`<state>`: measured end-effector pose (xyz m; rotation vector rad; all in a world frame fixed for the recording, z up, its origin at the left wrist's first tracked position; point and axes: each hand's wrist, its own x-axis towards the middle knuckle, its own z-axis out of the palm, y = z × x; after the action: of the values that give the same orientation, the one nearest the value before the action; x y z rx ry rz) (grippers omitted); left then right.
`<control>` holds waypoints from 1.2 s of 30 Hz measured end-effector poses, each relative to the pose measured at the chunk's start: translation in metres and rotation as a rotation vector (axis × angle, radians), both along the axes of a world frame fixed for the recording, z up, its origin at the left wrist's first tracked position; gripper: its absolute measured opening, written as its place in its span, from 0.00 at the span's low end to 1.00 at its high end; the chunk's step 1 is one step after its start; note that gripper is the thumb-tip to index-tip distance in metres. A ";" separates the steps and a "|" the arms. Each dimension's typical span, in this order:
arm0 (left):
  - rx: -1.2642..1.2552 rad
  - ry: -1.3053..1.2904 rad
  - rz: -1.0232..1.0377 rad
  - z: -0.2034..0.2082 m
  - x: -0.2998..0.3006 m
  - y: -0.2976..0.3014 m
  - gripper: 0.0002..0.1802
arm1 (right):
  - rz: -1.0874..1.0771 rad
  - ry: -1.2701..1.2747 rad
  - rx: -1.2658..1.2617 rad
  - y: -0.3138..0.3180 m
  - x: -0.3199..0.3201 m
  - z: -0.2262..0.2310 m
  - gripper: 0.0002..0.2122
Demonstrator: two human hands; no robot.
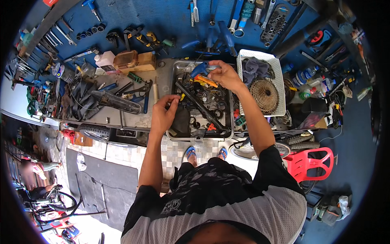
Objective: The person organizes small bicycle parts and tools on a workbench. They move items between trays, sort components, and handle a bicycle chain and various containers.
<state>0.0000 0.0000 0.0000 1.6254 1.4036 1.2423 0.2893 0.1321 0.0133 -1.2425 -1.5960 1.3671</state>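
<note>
1. Step in hand, my read: picking through the loose parts (pixel 205 97) in the metal tray (pixel 203 138), which sits right in front of me on the workbench (pixel 161 78)
2. Right hand (pixel 226 77): over the far right part of the tray, thumb and fingertips bent toward each other, close by a blue handle (pixel 199 70) and an orange piece (pixel 206 81); can't tell if I'm pinching either one or only reaching past
3. Left hand (pixel 163 115): at the tray's left edge, fingers curled, thumb and index tips close together; can't tell if anything small is between them
4. Layout: blue handle and orange piece are at the far end of the tray; black tube (pixel 199 104) runs diagonally over the small parts, far left to near right; dark pouch (pixel 181 122) is at the near left
5. Just right of the tray: white basket (pixel 260 53) with a gear cluster (pixel 264 96) and a grey rag (pixel 256 68) in it
6. Next move, I'd say: get a clean fingertip grip on one piece and lift it straight up, left hand holding the clutter back
7. Risk, probably: the tube rolls and buries the small rings, or something snags
</note>
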 end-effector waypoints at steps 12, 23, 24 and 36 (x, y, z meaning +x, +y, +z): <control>-0.121 -0.108 -0.007 0.027 0.017 0.018 0.19 | 0.043 0.085 -0.030 -0.048 -0.009 0.043 0.27; -0.160 -0.277 -0.168 0.010 0.036 0.023 0.22 | 0.092 0.127 0.118 -0.062 -0.015 0.007 0.25; -0.160 -0.264 -0.173 0.007 0.036 0.024 0.21 | 0.091 0.115 0.121 -0.065 -0.015 0.007 0.25; 0.201 0.137 0.256 0.058 0.049 0.166 0.22 | -0.291 0.026 0.052 -0.134 0.046 -0.012 0.20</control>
<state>0.0490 0.1663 0.0579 1.7328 1.6582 1.4818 0.3357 -0.0015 0.0011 -1.3592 -1.3621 1.1470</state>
